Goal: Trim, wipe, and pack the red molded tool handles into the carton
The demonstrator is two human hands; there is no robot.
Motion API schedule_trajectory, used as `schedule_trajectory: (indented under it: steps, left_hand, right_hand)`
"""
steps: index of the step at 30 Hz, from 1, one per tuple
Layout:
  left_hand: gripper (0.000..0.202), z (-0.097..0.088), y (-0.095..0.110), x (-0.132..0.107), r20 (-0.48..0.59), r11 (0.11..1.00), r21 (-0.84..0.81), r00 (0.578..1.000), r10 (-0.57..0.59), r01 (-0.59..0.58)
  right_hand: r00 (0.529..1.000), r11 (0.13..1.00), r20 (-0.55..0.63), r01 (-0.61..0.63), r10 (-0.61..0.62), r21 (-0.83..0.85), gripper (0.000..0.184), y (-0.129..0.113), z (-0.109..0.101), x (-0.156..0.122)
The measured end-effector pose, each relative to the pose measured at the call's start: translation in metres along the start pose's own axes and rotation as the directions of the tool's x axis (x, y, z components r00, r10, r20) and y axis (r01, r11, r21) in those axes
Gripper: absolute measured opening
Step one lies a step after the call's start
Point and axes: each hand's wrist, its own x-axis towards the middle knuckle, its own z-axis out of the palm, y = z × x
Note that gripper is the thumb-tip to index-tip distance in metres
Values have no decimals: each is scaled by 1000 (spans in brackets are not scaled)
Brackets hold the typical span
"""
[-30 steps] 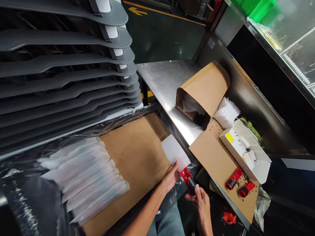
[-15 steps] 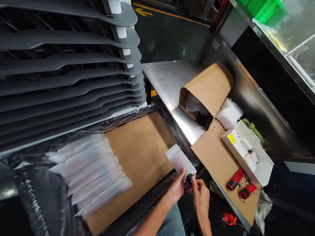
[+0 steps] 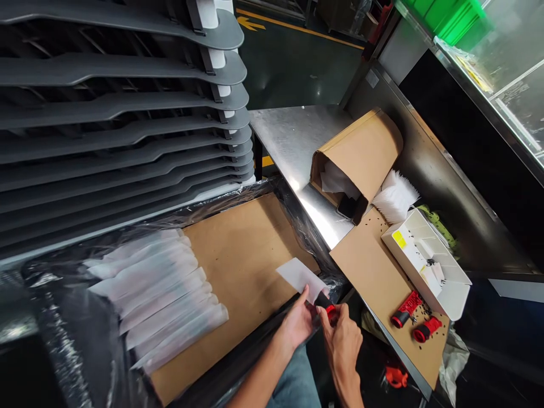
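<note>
Wrapper (image 3: 297, 277), pale and milky, lies in my left hand (image 3: 300, 323) in the head view, thumb pressed on top and fingers curled beneath. My right hand (image 3: 343, 340) has closed thumb and fingers around the red end of a red-and-black part (image 3: 325, 304), whose dark barrel meets the wrapper's near edge; how much of it sits inside I cannot tell. To do this well, I would keep the left pinch light, since the thin sheet looks easy to crease, and hold the barrel in line with the wrapper so that no ridge snags the edge. Both hands are just beyond the brown cardboard sheet (image 3: 246, 255), matt and flat, where filled-looking wrappers (image 3: 165, 300) lie side by side, soft, rounded and tapering to limp ends. Glossy, wrinkled black film (image 3: 55, 328) surrounds that sheet. To my right, two red pieces (image 3: 406, 309), ribbed along the body with round black-rimmed ends, rest on smooth board beside a stiff white box (image 3: 457, 286), near a fluffy stack of white sheets (image 3: 395, 195).
</note>
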Motion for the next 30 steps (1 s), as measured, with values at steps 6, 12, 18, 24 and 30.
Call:
schedule_trajectory:
  steps: [6, 12, 18, 24, 30]
  left_hand:
    - [38, 2, -17, -12, 12, 999, 22, 999, -35, 34]
    - [25, 3, -15, -19, 4, 999, 14, 999, -52, 52]
    - [23, 4, -16, -30, 49, 994, 17, 993, -108, 107]
    - [67, -1, -15, -39, 204, 962, 50, 940, -273, 269]
    - [39, -18, -13, -22, -8, 992, 60, 994, -107, 108]
  right_hand:
    - [999, 999, 49, -5, 2, 52, 38, -3, -6, 1]
    - [963, 950, -150, 249, -222, 188, 38, 18, -23, 15]
    - [829, 823, -186, 553, -527, 128, 20, 26, -32, 38]
    - [754, 758, -165, 650, -635, 56, 25, 15, -42, 32]
    - [707, 704, -132, 706, -695, 74, 27, 15, -50, 21]
